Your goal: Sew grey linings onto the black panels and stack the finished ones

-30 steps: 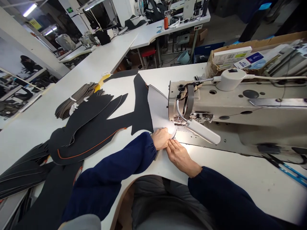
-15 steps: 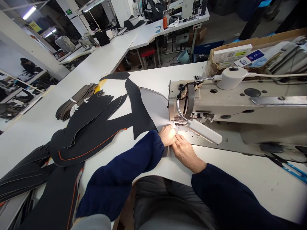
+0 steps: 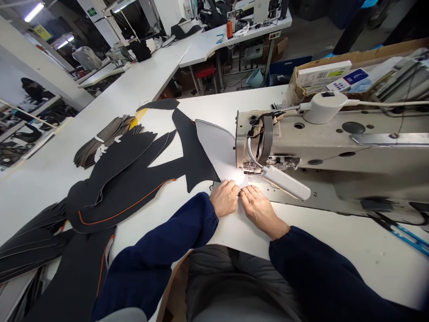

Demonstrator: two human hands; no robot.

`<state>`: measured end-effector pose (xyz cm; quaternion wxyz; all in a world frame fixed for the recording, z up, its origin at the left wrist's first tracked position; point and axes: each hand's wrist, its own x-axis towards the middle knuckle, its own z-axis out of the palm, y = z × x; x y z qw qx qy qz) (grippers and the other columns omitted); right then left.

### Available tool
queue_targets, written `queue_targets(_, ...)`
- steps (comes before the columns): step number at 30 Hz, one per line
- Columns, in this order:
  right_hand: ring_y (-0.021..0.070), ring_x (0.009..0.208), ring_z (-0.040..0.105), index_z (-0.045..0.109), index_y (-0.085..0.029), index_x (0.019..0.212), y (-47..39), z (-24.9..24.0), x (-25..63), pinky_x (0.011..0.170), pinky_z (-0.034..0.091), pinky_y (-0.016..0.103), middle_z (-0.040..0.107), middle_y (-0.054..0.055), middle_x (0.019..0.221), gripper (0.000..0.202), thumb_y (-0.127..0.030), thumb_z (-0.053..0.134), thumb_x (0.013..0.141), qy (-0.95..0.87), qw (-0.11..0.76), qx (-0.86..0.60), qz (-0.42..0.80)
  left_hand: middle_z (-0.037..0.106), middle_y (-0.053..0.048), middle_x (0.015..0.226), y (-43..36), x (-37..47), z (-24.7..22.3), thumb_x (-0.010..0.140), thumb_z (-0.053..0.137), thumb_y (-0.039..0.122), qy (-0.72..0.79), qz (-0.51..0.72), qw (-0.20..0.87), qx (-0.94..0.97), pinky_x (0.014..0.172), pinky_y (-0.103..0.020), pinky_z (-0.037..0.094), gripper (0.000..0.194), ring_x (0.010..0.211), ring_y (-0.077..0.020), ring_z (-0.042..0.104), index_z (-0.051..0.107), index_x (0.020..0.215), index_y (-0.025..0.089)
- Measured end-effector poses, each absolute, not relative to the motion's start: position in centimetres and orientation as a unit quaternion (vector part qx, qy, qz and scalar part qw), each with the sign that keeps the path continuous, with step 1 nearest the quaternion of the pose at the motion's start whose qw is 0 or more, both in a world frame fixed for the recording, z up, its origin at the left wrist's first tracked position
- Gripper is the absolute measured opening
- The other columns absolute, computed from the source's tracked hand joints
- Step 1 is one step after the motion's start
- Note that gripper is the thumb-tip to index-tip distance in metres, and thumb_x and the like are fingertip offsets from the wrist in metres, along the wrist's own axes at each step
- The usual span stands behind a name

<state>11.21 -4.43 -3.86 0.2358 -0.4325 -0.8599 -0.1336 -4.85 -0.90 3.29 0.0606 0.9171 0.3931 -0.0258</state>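
Observation:
A grey-backed fabric piece (image 3: 216,145), joined to a black fabric piece (image 3: 197,156), lies on the white table and reaches under the head of the sewing machine (image 3: 321,143). My left hand (image 3: 225,198) holds the near edge of the grey piece, fingers bent and pressed together. Close beside it, my right hand (image 3: 259,206) presses on the fabric just in front of the needle area, its fingers together. The machine's lamp (image 3: 286,182) lights the spot at my fingertips. Glare hides the fabric edge there.
Black fabric pieces with orange stitching (image 3: 124,192) spread over the left of the table (image 3: 164,232), beside a tied stack of brown-grey pieces (image 3: 100,141). Blue-handled scissors (image 3: 410,239) lie at the right. Behind the machine is a cardboard box (image 3: 295,85). A person (image 3: 33,91) is far left.
My left hand has moved left and slightly toward me, apart from my right hand. The fabric near the needle has shifted, and more of the grey piece shows. My right hand has barely moved.

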Motion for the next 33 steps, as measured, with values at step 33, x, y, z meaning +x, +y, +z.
queue_targets(33, 0.0266, 0.106, 0.052, 0.064, -0.009, 0.103, -4.0, -2.1, 12.6, 0.101, 0.029, 0.049, 0.065, 0.015, 0.118, 0.026, -0.006, 0.044, 0.087, -0.841, 0.194, -0.482, -0.15, 0.061, -0.011, 0.107, 0.1, -2.9, 1.5, 0.089, 0.04, 0.01, 0.429, -0.024, 0.009, 0.903, 0.087, -0.034, 0.045, 0.034, 0.102, -0.0222, 0.051, 0.057, 0.118, 0.01)
